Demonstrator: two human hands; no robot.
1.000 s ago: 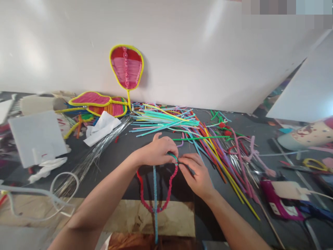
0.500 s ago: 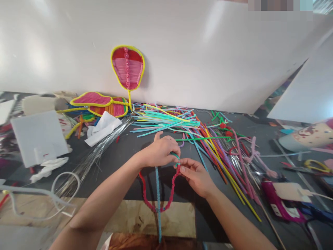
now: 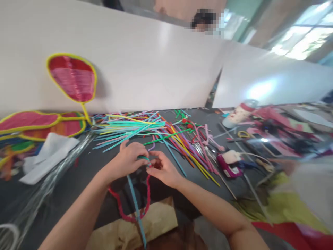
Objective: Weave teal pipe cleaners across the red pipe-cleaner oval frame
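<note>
The left hand (image 3: 131,158) is bent over, its fingers closed around the teal upper part of a crimson, fuzzy pipe-cleaner loop (image 3: 148,191). The right hand (image 3: 166,172) faces it, thumb and fingertips brought narrowly together on the loop just below the teal part; the exact contact is small and blurred. The loop hangs beneath both hands, above the table; its left side passes out of sight behind the left wrist. A straight, light-blue fuzzy stem (image 3: 135,205) crosses the bottom of the loop, its top hidden by the left hand and its lower end near the frame's bottom edge.

Under the loop lies a creased tan paper sheet (image 3: 158,215), partly covered by the left forearm. Just beyond the hands, a heap of thin turquoise stems (image 3: 130,130) spreads over the dark grey table (image 3: 100,158), with a long green stem (image 3: 170,136) close behind the fingers. To the left are a crumpled white paper (image 3: 48,158) and a bundle of silvery wires (image 3: 65,161), smeared by blur. A yellow-edged pink paddle shape (image 3: 74,76) stands before a tall white panel (image 3: 145,69); flat yellow-edged pink pieces (image 3: 28,121) beside it are cut off at left. To the right sits a magenta box-shaped device (image 3: 229,168).
</note>
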